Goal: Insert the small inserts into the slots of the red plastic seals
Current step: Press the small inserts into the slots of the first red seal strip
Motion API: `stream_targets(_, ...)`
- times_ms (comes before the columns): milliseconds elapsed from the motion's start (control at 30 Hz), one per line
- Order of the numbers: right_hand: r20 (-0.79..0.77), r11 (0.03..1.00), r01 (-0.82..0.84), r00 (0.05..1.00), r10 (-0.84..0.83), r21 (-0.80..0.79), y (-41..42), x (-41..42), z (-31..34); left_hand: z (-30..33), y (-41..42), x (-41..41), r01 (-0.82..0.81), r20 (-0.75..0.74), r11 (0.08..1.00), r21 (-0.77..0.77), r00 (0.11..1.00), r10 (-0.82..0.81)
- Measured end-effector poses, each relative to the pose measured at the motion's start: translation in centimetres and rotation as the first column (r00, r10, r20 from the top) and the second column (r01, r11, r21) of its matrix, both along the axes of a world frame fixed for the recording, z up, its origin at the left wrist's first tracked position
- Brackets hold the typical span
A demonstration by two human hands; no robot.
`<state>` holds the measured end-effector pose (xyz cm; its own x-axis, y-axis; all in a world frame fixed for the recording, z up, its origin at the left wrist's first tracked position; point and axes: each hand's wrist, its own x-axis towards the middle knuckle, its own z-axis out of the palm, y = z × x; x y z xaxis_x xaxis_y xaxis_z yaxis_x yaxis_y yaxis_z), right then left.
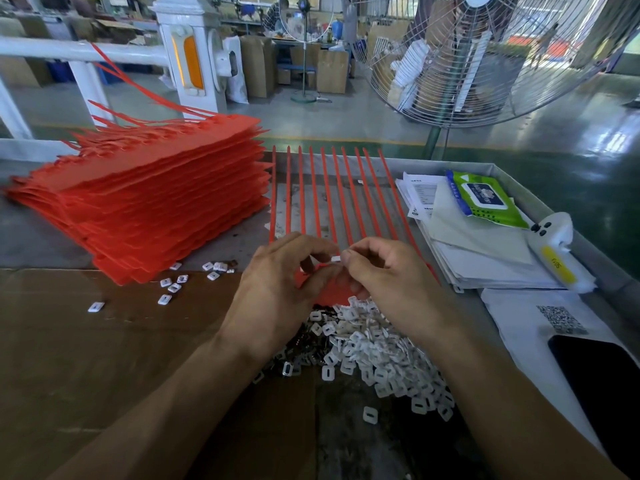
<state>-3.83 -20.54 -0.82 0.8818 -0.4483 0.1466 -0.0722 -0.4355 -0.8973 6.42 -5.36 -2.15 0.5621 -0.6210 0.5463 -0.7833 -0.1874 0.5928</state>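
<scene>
My right hand (388, 271) pinches one insert (336, 259) above the seal strip (332, 292) my left hand (277, 282) steadies, pile (381, 355) close for refills.

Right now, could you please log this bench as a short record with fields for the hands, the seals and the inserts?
left hand: fingers curled at the red seal sheet, holding it
right hand: pinching a small white insert at its fingertips
seal stack: piled at the left of the bench
insert pile: loose heap below the hands
stray inserts: scattered beside the stack
bench right side: papers, wipes pack, phone
</scene>
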Motion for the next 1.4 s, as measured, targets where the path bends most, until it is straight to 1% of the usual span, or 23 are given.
stream_targets(100, -0.004, 1.0, -0.011, 1.0, 0.011, 0.007, 0.0, -0.1, 0.1, 0.2, 0.1, -0.1, -0.011, 0.076, 0.999, 0.031, 0.997, 0.009)
stream_targets(167, -0.008, 1.0, -0.021, 1.0, 0.021, 0.01, 0.1, -0.1, 0.1, 0.5, 0.2, 0.0, -0.01, 0.102, 0.999, 0.049, 0.995, 0.005)
stream_targets(433, -0.024, 0.999, -0.034, 0.999, 0.034, 0.011, 0.1, -0.1, 0.2, 0.6, 0.3, -0.1, -0.004, 0.124, 0.999, 0.038, 0.992, -0.001)
stream_targets(500, -0.019, 1.0, 0.006, 1.0, -0.006, -0.013, 0.0, -0.1, 0.1, 0.4, 0.3, 0.1, -0.015, 0.094, 0.999, 0.039, 0.995, 0.012)
stream_targets(600, -0.051, 0.984, 0.099, 0.993, -0.108, -0.147, -0.3, -0.1, 0.0, 0.2, 0.6, 0.8, -0.053, 0.014, 0.997, 0.06, 0.999, 0.052)
stream_targets(700, -0.097, 0.977, 0.14, 0.983, -0.157, -0.164, -0.7, -0.3, -0.3, 0.2, 1.1, 1.7, -0.098, -0.143, 0.989, 0.115, 0.983, 0.114)
stream_targets(733, -0.111, 0.976, 0.145, 0.98, -0.164, -0.165, -0.8, -0.3, -0.4, 0.3, 1.0, 2.0, -0.11, -0.166, 0.982, 0.151, 0.977, 0.135)
stream_targets(800, -0.113, 0.975, 0.153, 0.979, -0.172, -0.162, -1.0, -0.1, -0.6, 0.6, 0.4, 2.4, -0.12, -0.147, 0.967, 0.225, 0.977, 0.155)
stream_targets(933, -0.108, 0.971, 0.152, 0.979, -0.174, -0.187, -1.1, 0.1, -0.7, 1.5, -1.7, 2.8, -0.135, 0.001, 0.918, 0.372, 0.989, 0.145)
stream_targets(1033, -0.111, 0.972, 0.143, 0.98, -0.166, -0.187, -1.3, 0.0, -0.8, 1.3, -2.6, 3.2, -0.145, 0.033, 0.881, 0.451, 0.989, 0.146)
stream_targets(1133, -0.118, 0.972, 0.127, 0.981, -0.152, -0.197, -1.4, -0.1, -0.7, 0.7, -2.8, 3.5, -0.146, 0.022, 0.882, 0.448, 0.988, 0.152)
stream_targets(1267, -0.132, 0.961, 0.111, 0.98, -0.148, -0.252, -1.2, 0.0, -0.6, 0.7, -3.0, 3.9, -0.14, 0.02, 0.889, 0.436, 0.989, 0.146)
stream_targets(1400, -0.135, 0.964, 0.113, 0.98, -0.149, -0.241, -1.3, 0.0, -0.7, 0.6, -3.1, 4.0, -0.143, 0.02, 0.891, 0.432, 0.989, 0.149)
